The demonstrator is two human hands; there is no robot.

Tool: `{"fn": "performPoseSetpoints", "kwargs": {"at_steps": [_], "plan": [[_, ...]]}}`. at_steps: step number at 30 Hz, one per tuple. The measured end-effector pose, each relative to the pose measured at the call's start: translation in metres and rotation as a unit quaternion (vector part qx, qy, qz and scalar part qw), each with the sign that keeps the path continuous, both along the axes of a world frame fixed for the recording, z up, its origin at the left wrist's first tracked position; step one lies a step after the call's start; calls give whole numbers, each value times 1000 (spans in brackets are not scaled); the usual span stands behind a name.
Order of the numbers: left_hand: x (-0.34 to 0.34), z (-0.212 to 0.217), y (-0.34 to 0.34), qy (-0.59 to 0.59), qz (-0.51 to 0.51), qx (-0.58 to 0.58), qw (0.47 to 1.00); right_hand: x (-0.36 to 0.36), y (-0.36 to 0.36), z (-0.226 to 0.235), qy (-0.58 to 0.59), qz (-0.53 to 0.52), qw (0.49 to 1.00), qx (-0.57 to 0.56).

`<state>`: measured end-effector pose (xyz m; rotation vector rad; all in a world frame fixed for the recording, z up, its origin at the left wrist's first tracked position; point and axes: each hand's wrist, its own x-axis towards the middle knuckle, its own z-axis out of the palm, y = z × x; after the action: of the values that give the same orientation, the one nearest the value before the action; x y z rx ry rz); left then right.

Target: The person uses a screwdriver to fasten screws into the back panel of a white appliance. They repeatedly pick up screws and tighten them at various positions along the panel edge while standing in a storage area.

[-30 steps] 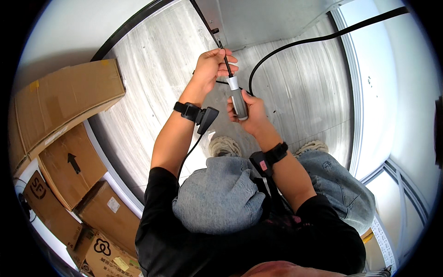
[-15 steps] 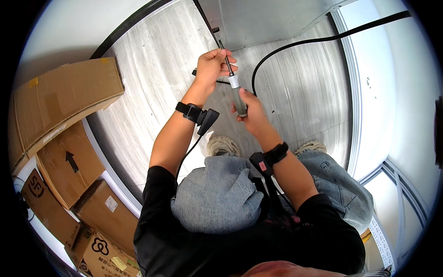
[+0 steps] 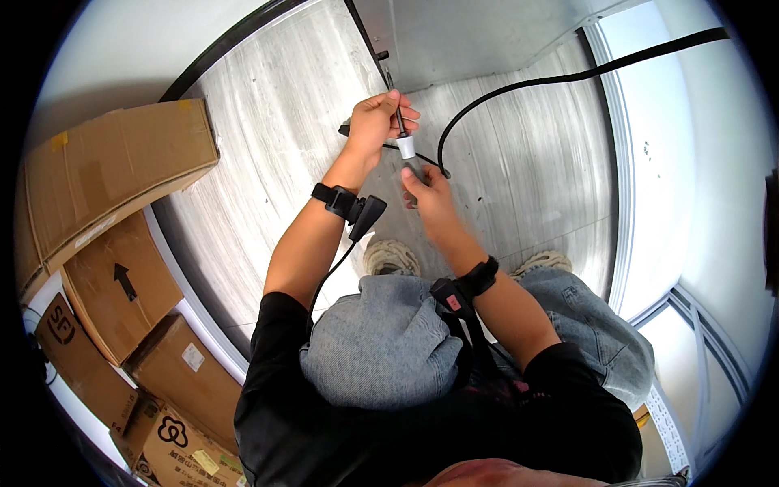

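Pinching the thin metal shaft [image 3: 398, 114] in the left hand [image 3: 375, 123], gripping the grey-and-white tool handle [image 3: 410, 158] from below with the right hand [image 3: 428, 195], above the floor [image 3: 268, 146] — probably best kept straight and steady.

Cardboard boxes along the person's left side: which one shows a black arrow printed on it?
The mid-left box, wedged below the big plain carton. A black arrow shows on its upper face; the lowest box carries a looped emblem instead.
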<state>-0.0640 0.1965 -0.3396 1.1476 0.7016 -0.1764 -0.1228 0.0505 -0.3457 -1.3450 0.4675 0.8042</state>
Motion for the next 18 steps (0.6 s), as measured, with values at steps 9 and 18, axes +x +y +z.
{"fn": "performPoseSetpoints", "kwargs": {"at_steps": [9, 18], "plan": [[-5, 4, -2, -44, 18, -65, 997, 24, -23, 11, 264, 11, 913, 310], [-6, 1, -8, -23, 33, -54, 998, 14, -20, -4, 125, 43, 979, 154]]}}
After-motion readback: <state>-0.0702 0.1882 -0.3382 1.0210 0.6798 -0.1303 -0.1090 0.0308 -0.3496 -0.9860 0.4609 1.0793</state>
